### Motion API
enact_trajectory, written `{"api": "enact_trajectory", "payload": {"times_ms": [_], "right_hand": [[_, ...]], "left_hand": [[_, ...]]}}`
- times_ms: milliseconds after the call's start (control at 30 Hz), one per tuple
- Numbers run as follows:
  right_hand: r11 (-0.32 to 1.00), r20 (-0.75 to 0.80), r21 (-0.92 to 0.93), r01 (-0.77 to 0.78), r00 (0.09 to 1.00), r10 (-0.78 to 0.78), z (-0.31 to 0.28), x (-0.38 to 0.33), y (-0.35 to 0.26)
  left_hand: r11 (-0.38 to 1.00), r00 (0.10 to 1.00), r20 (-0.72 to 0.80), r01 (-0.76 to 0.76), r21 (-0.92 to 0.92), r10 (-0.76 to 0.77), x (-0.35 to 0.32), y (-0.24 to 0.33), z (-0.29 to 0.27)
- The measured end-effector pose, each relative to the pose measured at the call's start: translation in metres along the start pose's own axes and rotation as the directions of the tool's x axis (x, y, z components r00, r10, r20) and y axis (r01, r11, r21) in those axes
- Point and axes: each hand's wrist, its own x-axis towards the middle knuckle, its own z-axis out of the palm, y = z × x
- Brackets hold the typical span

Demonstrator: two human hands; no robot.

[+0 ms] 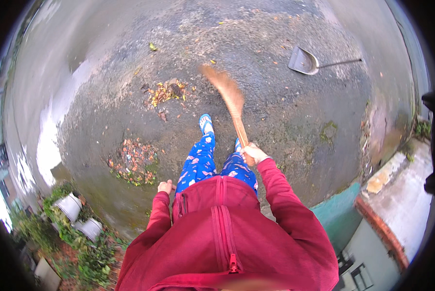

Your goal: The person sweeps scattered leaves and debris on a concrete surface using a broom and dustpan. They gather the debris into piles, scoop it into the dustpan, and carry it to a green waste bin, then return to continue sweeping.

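My right hand (pixel 255 153) is closed around the handle end of a straw broom (pixel 233 99). The broom reaches forward and to the left, and its bristle tip is smeared by motion just above the wet ground. Left of that tip lies a small pile of yellow and brown leaves (pixel 166 93), apart from the bristles. Beside my left thigh hangs my left hand (pixel 166 186), its fingers loosely curled with nothing visible in them. A grey dustpan (pixel 304 61) with a long thin handle rests on the ground at the far right, out of reach of both hands.
A second heap of debris (pixel 136 161) lies left of my legs. White pots (pixel 69 206) and green plants (pixel 89 254) border the lower left. At right stands a low wall with a concrete top (pixel 406 194). Puddled water (pixel 48 140) shines at left; scattered leaves dot the pavement.
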Motion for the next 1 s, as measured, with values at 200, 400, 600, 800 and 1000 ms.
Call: {"api": "enact_trajectory", "payload": {"times_ms": [200, 400, 600, 800, 1000], "right_hand": [[0.967, 0.088, 0.245, 0.067, 0.992, -0.091, -0.052, -0.097, -0.012], [0.923, -0.220, 0.254, 0.288, 0.947, -0.235, -0.120, -0.100, -0.022], [0.966, -0.466, 0.064, 0.252, 0.863, -0.194, -0.111, 0.026, -0.097], [0.966, -0.080, 0.196, 0.167, 0.985, -0.154, -0.046, 0.001, -0.062], [0.666, 0.398, 0.716, -0.209, 0.906, -0.144, 0.006, -0.071, -0.070]], "left_hand": [[0.963, 0.969, -0.006, -0.246, 0.108, 0.248, -0.042, 0.083, -0.011], [0.935, 0.947, 0.087, -0.320, 0.151, 0.310, -0.032, 0.092, -0.014], [0.984, 0.987, 0.023, -0.158, 0.087, 0.157, -0.024, 0.055, -0.045], [0.946, 0.974, 0.025, -0.212, -0.244, 0.225, -0.038, 0.124, -0.069], [0.871, 0.712, 0.623, 0.031, -0.490, 0.325, -0.080, 0.313, 0.030]]}}
